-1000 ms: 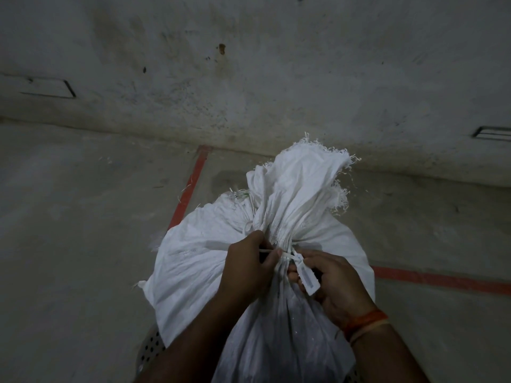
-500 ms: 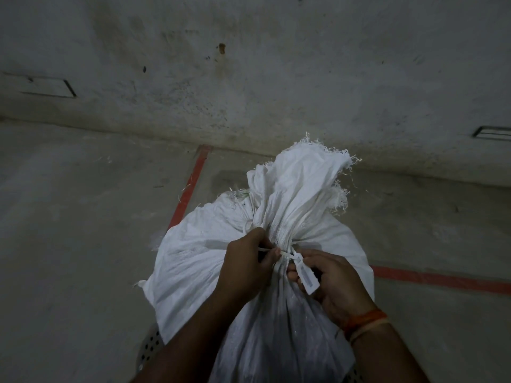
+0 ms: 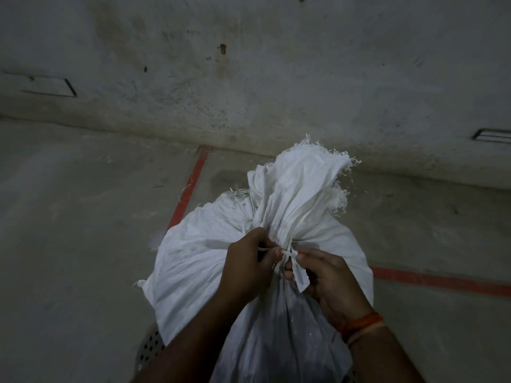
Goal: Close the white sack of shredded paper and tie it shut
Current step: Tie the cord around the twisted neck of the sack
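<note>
A full white woven sack [image 3: 199,261] stands in front of me, its mouth gathered into a bunched neck [image 3: 298,194] with frayed edges. A thin white plastic tie [image 3: 287,252] with a flat tag [image 3: 300,277] circles the neck. My left hand [image 3: 249,269] pinches the tie's loose strap on the left of the neck. My right hand [image 3: 329,280] grips the tag end on the right. A few paper shreds [image 3: 237,193] poke out beside the neck.
The sack rests on a perforated metal surface [image 3: 150,346], seen at the lower left. Around it lies a concrete floor with red painted lines [image 3: 190,186]. A stained wall [image 3: 249,78] rises just behind. Loose shreds lie on the floor.
My left hand has shifted slightly left and up along the strap. The sack and my right hand have hardly moved.
</note>
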Tool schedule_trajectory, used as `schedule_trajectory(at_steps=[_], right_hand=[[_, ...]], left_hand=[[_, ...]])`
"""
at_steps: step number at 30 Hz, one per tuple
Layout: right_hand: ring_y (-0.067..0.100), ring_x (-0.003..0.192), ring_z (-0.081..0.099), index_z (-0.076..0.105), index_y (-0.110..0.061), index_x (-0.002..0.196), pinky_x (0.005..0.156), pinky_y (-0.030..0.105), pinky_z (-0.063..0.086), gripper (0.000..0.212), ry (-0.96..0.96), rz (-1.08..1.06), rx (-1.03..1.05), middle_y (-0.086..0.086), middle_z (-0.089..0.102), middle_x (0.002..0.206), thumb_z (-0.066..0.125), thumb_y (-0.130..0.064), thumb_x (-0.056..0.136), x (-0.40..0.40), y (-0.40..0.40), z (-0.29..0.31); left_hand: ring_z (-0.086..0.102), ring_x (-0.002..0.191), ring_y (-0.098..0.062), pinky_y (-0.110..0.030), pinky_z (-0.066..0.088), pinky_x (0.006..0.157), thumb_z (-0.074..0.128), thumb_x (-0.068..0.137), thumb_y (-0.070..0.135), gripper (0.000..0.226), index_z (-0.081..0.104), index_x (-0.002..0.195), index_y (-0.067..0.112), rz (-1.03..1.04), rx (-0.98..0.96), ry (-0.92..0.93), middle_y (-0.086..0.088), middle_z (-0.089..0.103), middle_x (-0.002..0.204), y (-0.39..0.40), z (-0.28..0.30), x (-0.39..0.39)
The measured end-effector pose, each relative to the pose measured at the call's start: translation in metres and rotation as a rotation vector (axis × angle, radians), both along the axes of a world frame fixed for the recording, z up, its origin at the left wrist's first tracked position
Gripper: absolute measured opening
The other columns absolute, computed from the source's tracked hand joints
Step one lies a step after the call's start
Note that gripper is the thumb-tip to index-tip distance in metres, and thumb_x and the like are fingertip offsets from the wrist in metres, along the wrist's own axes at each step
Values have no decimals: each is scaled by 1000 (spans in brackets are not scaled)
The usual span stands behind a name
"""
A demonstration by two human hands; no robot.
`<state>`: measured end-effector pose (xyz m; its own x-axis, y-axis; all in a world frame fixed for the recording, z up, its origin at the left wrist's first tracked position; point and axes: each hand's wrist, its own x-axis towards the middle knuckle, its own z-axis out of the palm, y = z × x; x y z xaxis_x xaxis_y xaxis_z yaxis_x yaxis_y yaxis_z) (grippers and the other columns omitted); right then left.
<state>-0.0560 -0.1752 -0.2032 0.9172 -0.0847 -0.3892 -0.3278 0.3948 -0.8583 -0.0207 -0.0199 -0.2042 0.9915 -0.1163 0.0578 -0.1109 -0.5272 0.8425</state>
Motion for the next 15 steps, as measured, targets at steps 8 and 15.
schedule_trajectory(at_steps=[8,15], right_hand=[[39,87,73,73,2,96,86,50,58,13,-29,-88,-179,22,76,89,68,-8,88,-3,10,1],[33,85,75,67,5,105,66,32,60,21,-32,-23,-154,24,76,92,70,-7,87,-7,15,6]], left_hand=[[68,64,-10,-26,52,57,74,87,21,15,64,79,12,-2,-189,192,-1,72,70,4,-1,2],[73,66,-21,-35,60,63,73,86,9,3,72,83,8,-70,-298,246,-12,76,74,3,-2,1]])
